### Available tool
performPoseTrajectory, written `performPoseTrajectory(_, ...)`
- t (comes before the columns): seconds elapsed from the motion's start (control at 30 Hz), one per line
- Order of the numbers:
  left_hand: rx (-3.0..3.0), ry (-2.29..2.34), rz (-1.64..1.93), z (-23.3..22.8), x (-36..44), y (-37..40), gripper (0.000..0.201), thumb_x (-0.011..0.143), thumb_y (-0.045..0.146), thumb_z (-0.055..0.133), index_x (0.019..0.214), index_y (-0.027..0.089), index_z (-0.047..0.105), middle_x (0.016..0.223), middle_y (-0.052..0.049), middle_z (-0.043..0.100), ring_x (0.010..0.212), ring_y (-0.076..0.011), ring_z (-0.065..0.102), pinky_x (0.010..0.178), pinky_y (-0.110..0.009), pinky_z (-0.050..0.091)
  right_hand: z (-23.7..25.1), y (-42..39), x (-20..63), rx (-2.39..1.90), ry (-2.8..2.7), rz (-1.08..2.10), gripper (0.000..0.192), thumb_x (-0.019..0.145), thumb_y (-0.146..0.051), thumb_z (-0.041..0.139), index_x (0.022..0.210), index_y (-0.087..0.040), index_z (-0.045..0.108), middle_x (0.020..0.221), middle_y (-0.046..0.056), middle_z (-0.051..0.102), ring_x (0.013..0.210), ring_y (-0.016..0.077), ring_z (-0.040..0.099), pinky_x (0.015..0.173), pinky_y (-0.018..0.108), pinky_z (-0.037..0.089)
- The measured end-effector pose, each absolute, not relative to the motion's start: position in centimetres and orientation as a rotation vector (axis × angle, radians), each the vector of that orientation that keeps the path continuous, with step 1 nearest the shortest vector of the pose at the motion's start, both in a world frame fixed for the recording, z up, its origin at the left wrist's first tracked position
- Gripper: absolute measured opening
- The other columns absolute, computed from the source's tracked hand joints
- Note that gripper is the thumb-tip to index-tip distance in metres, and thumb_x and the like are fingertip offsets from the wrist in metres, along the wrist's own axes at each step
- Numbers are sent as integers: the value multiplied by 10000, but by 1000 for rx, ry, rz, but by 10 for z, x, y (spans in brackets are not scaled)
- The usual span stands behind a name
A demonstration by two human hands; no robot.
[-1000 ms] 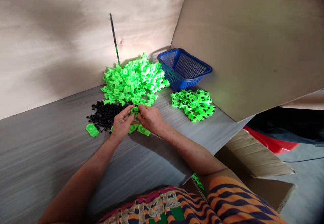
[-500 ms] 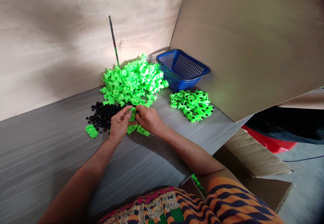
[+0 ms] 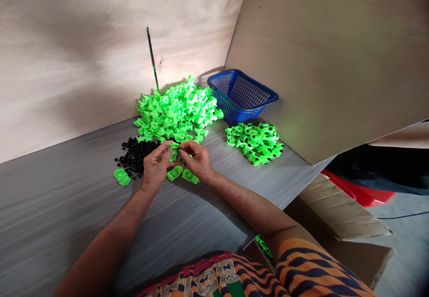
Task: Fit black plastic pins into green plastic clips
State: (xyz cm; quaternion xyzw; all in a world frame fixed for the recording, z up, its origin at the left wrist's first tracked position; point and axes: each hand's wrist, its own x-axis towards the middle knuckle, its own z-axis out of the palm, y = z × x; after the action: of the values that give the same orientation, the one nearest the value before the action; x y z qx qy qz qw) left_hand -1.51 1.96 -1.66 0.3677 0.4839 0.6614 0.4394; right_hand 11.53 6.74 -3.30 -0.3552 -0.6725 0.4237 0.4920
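Observation:
My left hand (image 3: 156, 165) is closed on a small green plastic toy car body (image 3: 173, 153), holding it between thumb and fingers above the table. My right hand (image 3: 197, 159) is closed in a pinch at the right edge of that car body; what its fingertips hold is too small and hidden to make out. Just below my hands lie two loose green car bodies (image 3: 190, 176). Left of my left hand is a heap of small black wheel parts (image 3: 134, 156), with another single green body (image 3: 122, 177) in front of it.
A big heap of green car bodies (image 3: 177, 109) stands against the back panel near an upright thin rod (image 3: 152, 57). At right are a blue plastic basket (image 3: 239, 95) and a pile of green bodies with black wheels (image 3: 256, 142). Cardboard boxes (image 3: 345, 207) stand beyond the table's right edge.
My right hand has turned slightly and its fingers have shifted at the car body's edge. My left hand keeps hold of the car body. The whole view has moved a little.

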Motion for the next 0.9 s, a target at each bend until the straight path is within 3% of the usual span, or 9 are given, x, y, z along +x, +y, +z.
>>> performPoseTrajectory(0.2,935,1213,1668,-13,-16,18,445,664,500,864,986,199,806,796,12,651,680,-114,607,624,-294,659,-31,66,117,-794,-1621,982,181,874,-366,596,792,-205,579,804,9,592,760,133,574,733,278,516)
performPoseTrajectory(0.47,931,1231,1664,-15,-15,19,450,649,495,869,980,196,811,811,3,680,709,-138,643,645,-318,667,-35,69,113,-786,-1576,1031,217,871,-408,610,785,-211,581,796,9,566,757,141,546,706,275,475)
performPoseTrajectory(0.77,855,1177,1694,-16,-17,22,460,573,484,915,893,168,820,753,1,692,615,-103,614,544,-246,620,-37,66,108,-696,-1553,989,204,872,-351,613,738,-210,555,756,-2,536,731,136,509,687,272,440)
performPoseTrajectory(0.9,818,1135,1667,-14,-19,22,476,558,460,932,907,161,808,731,9,676,624,-111,623,592,-297,646,-34,68,107,-723,-1556,972,216,871,-351,605,722,-212,531,731,-12,522,712,130,497,670,263,432)
